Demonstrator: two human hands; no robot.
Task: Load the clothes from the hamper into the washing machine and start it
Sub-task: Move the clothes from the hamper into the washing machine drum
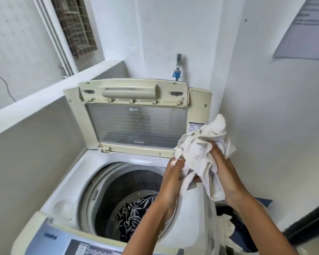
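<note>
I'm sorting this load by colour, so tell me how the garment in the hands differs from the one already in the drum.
The held garment is off-white with faint small marks; the drum garment is black with a bold white leaf print. The held one is bunched up between the left hand and right hand, above the machine's right rim; the other lies at the drum's bottom. Both are crumpled.

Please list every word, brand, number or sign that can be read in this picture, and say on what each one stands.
"LG": logo seen reversed through the open lid of the washing machine.
White sticker on the lid frame: print too small to read.
Control panel: blurred, unreadable.
Blue panel word: blurred, unreadable.
Paper sheet on the wall: lines of print, too blurred.
</note>
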